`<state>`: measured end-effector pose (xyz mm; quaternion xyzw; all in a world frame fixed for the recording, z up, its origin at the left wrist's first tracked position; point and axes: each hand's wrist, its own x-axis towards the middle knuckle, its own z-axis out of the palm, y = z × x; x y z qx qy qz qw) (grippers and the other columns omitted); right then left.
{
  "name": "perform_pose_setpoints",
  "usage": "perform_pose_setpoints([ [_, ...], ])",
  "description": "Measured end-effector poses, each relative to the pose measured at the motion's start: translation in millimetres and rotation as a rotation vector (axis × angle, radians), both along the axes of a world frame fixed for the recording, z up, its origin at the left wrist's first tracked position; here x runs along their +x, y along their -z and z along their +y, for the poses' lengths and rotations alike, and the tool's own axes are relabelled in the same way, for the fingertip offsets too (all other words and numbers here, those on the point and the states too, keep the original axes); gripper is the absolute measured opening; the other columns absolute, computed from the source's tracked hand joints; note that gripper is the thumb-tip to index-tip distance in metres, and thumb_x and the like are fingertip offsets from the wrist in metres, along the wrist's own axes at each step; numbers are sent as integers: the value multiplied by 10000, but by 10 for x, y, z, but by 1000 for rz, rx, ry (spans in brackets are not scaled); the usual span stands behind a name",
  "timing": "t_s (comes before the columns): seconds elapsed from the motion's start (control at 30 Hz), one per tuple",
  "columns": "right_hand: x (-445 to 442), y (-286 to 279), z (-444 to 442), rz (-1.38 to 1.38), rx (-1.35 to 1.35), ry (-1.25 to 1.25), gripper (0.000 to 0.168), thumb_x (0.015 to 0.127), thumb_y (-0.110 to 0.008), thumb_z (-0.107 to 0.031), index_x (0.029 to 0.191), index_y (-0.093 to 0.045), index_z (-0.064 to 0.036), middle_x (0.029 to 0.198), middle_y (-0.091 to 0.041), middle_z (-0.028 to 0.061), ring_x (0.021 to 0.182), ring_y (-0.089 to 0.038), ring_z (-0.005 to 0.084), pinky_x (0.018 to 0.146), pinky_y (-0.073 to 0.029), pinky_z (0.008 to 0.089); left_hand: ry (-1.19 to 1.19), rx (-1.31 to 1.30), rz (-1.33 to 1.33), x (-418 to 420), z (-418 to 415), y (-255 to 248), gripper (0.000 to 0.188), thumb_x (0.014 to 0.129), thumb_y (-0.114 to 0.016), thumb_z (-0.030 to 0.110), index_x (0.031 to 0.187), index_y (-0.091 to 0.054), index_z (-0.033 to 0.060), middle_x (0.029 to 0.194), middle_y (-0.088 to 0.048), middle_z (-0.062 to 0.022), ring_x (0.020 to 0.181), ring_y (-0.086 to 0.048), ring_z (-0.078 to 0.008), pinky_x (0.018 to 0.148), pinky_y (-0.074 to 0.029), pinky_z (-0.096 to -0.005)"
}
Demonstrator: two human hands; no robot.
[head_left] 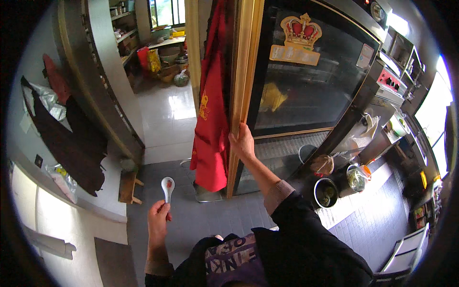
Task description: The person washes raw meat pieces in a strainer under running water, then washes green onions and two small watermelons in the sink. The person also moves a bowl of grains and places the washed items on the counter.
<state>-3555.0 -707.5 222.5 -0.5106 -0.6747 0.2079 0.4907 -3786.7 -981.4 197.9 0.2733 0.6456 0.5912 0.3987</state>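
My left hand (158, 215) is closed around the handle of a white soup spoon (167, 185), held over the floor. A small reddish bit of something lies in its bowl; I cannot tell what it is. My right hand (244, 142) grips the upright gold-coloured edge of a door frame (247, 68). Dark glass (308, 97) fills that door, with a crown sticker (301, 31) near its top. Just left of the right hand hangs a red apron (212, 143) with a yellow print.
A small wooden stool (127, 186) stands by the left wall, below hanging dark clothing (68, 132). Through the doorway are shelves (125, 36) and a basin (169, 54). At right, a dark pot (326, 193) and a bagged bucket (358, 178) sit near a kitchen counter.
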Motion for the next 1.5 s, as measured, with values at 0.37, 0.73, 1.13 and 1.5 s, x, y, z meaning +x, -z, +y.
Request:
perform_pose_setpoints([
  [0.37,2108,38,-2211,246,-595,-289,378,915,-415,-192,1228,-442,18,1230,-472,111,1158,-413,214,987,-293,322,638,411,398,820,1856,-962,167,839,-622,135,907,-617,-17,660,-522,-9,511,-484,-66,454,-371,-222],
  [0.73,3573,1056,-3731,514,84,548,525,920,-484,-237,1355,-276,-28,1326,-387,124,1123,-433,206,946,-344,329,533,342,-25,2261,3959,-874,200,853,-556,203,844,-499,11,614,-520,-51,405,-477,-126,367,-375,-263],
  [1.13,3589,1195,-3788,365,-7,584,476,898,-520,-282,1251,-391,10,1203,-475,138,1078,-467,220,920,-371,366,206,48,105,2163,5147,-732,329,861,-505,308,914,-550,-14,631,-603,-161,476,-583,-282,483,-479,-358],
  [1.5,2413,53,-2708,-282,-213,-91,375,730,-684,-248,1011,-563,-32,940,-571,128,834,-550,280,658,-422,385,1396,820,322,2256,2302,-963,596,811,-663,280,1304,-389,86,1036,-525,-44,864,-543,-119,725,-467,-261],
])
